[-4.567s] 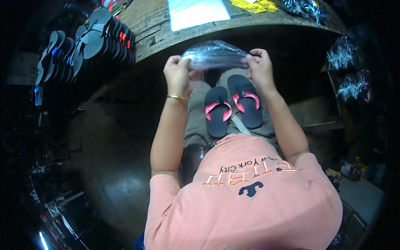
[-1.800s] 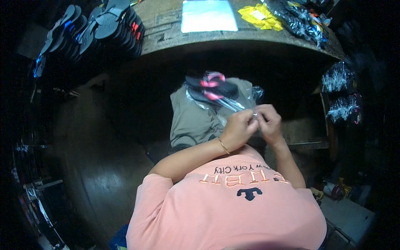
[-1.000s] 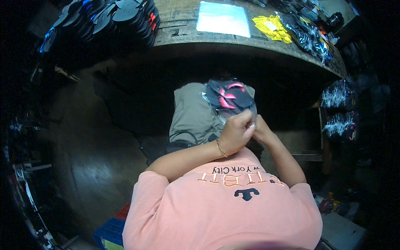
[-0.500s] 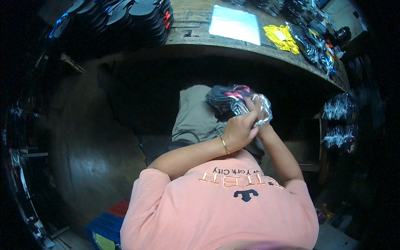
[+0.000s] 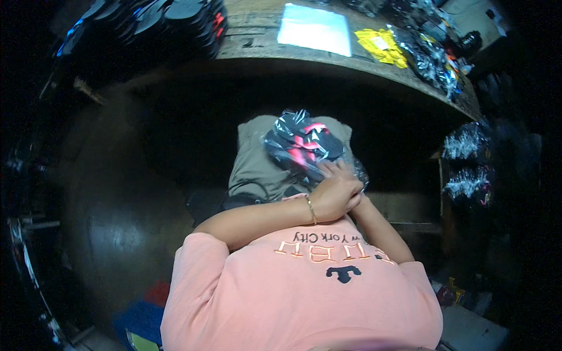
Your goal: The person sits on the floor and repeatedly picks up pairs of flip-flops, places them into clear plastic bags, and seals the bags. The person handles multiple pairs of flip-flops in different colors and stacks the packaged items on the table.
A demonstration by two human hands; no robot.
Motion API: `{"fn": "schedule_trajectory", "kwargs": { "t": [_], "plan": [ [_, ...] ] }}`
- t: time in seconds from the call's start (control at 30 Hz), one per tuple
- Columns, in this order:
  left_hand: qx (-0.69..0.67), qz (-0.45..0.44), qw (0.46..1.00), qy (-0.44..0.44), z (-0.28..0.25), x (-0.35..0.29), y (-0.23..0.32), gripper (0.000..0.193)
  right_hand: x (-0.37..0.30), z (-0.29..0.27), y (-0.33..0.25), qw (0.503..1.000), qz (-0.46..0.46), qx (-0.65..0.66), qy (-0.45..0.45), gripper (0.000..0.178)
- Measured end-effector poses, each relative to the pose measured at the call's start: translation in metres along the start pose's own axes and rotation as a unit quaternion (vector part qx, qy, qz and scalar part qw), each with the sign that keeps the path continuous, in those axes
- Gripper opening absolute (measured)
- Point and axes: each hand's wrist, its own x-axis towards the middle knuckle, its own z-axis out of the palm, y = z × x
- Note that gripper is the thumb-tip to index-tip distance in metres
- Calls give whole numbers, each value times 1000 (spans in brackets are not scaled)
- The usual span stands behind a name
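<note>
Head view, looking down: nearest is the person's salmon-pink shirt (image 5: 304, 307), with outlined capitals (image 5: 322, 251), a line of smaller dark letters above them and a dark emblem (image 5: 343, 274) below, all inverted from here. The left forearm slants across the torso from the left, a gold bracelet (image 5: 311, 210) on its wrist; the right forearm comes up from the right, so the two meet in front of the body. The left hand (image 5: 335, 193) lies palm down, fingers stretched forward and blurred against a clear plastic bag (image 5: 290, 121); whether its grip is apart or clamped on the plastic, I cannot tell. The right hand (image 5: 361, 200) is mostly hidden behind it, its grip unreadable. Inside the bag, on olive trousers (image 5: 249, 157) over the lap, sit black sandals (image 5: 331, 144) with pink straps. Beyond runs a wooden counter (image 5: 263, 49) bearing stacked dark sandals (image 5: 187, 17), a white sheet (image 5: 314, 29), yellow tags (image 5: 380, 47) with print too small to read, and plastic-wrapped goods (image 5: 430, 61).
</note>
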Motion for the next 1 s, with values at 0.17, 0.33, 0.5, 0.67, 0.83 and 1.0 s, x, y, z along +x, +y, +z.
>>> {"fn": "schedule_trajectory", "kwargs": {
  "t": [0.17,0.33,0.5,0.67,0.83,1.0],
  "plan": [
    [-272,-224,936,-10,-13,5,-6,20,-8,-100,34,920,168,277,-221,50],
    [-290,-214,930,-65,-14,20,-8,24,59,-204,99,942,225,188,164,35],
    [-279,-194,934,-110,-10,28,-7,23,183,-188,145,951,116,-232,170,64],
    [-282,-250,923,-73,-23,19,-14,18,187,-165,170,918,144,-352,114,54],
    [-406,-258,877,-1,-26,24,-26,17,101,-185,129,949,132,-120,261,22],
    [-368,-213,903,68,-17,35,-18,17,-31,-161,28,896,106,422,84,47]
  ]
}}
